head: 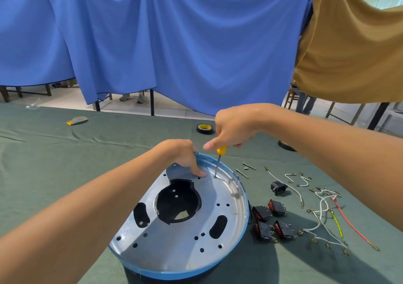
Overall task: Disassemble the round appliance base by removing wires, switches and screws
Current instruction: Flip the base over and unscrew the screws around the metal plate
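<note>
The round appliance base [229,229], a silver metal disc with a blue rim and a black central opening, lies on the green table cloth in front of me. My right hand [231,129] grips a yellow-handled screwdriver [218,161] held upright, its tip on a screw [215,177] near the base's far rim. My left hand [185,155] grips the far rim, its fingers curled over the edge and pressing on the plate beside the screw. Removed parts lie to the right: several black and red rocker switches [272,220], a black socket [278,187], loose wires [322,214] and long screws [245,170].
A roll of black tape [205,129] lies beyond the base and a dark round object [286,146] sits behind my right forearm. A small yellow and grey item [77,120] lies far left. Blue and tan cloths hang past the table's far edge.
</note>
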Available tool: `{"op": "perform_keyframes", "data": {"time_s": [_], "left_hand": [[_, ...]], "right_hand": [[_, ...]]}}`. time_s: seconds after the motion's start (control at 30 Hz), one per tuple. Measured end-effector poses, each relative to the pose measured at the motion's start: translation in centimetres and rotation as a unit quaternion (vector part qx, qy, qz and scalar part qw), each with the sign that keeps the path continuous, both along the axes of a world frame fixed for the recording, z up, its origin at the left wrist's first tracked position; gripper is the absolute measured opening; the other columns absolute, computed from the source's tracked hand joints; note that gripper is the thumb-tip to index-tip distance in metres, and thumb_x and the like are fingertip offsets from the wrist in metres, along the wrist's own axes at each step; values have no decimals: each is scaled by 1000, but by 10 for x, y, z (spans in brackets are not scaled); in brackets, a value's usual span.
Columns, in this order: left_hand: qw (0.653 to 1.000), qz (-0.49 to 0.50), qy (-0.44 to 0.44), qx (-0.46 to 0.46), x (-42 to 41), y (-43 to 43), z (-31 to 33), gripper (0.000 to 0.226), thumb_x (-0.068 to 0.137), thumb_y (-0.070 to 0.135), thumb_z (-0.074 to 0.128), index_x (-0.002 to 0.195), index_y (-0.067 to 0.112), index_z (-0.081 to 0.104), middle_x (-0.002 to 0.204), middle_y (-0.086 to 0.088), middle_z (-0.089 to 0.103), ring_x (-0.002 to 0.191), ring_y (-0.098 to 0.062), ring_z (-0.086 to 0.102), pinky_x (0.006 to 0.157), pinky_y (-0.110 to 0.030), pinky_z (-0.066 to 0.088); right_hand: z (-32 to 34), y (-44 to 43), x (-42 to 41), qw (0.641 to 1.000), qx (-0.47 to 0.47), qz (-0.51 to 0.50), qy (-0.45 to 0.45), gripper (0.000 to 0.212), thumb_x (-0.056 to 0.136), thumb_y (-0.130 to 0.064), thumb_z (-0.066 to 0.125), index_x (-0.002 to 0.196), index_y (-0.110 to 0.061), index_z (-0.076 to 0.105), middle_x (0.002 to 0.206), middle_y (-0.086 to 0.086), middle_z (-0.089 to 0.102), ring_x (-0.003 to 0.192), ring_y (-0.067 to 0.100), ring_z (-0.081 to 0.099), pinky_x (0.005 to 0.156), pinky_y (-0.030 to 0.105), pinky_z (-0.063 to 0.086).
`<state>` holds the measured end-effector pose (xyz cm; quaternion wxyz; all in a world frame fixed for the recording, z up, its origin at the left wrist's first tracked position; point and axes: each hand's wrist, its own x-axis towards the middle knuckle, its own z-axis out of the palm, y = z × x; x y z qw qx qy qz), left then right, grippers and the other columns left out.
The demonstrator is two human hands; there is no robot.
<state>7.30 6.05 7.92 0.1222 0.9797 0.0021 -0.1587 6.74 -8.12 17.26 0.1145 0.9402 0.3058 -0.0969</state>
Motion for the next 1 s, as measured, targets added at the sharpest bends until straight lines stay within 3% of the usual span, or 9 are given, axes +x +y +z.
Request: {"op": "perform_keyframes", "data": {"time_s": [0.07,0.13,0.3,0.47,0.53,0.6,0.67,0.8,1.0], "left_hand": [[1000,-8,-1,3,0,0,-1,48,78,50,72,106,14,55,100,-3,55,89,-23,53,73,-30,40],[1000,-11,-3,9,-1,0,-1,47,79,51,71,104,16,53,99,-2,54,88,-22,52,73,-31,40],[1000,-18,1,20,-1,-1,1,47,79,52,69,104,16,51,99,-1,53,89,-22,51,74,-30,39],[1000,-18,-1,25,-2,-1,2,47,79,51,70,105,17,51,102,-2,54,91,-22,51,74,-30,39],[1000,-18,2,17,-2,0,3,49,79,51,70,108,16,53,106,-3,55,95,-23,53,77,-31,41],[1000,-14,10,3,-2,1,3,54,79,51,71,115,15,52,114,-4,55,103,-25,53,83,-33,42],[1000,-16,9,4,-2,1,2,53,80,50,70,115,14,51,111,-3,53,101,-24,52,81,-32,41],[1000,-21,1,11,-2,1,1,44,80,51,69,102,18,51,97,-1,52,90,-22,51,75,-31,39],[1000,-17,3,6,-1,1,0,44,80,49,70,103,18,51,103,-2,54,96,-24,53,77,-31,42]], "right_hand": [[0,2,1,999,-25,-31,9,55,94,-52,46,63,-11,68,41,-6,54,39,16,43,46,21,41],[-1,4,0,999,-31,-27,4,45,93,-40,50,61,-13,67,38,-10,51,37,14,40,45,20,39],[1,2,-8,995,-57,72,-41,28,90,-38,61,80,-14,71,62,-8,63,76,22,64,56,25,45],[6,-6,-4,993,-40,108,-38,19,82,-36,71,82,-17,74,64,-5,70,64,8,62,56,20,46],[3,-4,-2,996,4,83,-12,32,79,-49,72,76,-17,73,60,-5,69,61,10,61,57,21,47],[-2,1,-2,999,22,42,1,58,82,-67,55,64,-14,67,48,-5,63,54,16,57,58,26,49],[-3,5,-1,1000,14,-5,15,67,91,-64,39,58,-11,62,41,-5,56,40,17,46,51,25,46],[-1,8,2,999,-26,-24,27,40,92,-37,53,65,-10,66,44,-5,50,41,18,38,45,21,35],[3,-1,5,999,-15,29,-15,21,79,-34,75,88,-16,72,68,-1,64,68,20,58,59,25,46]]}}
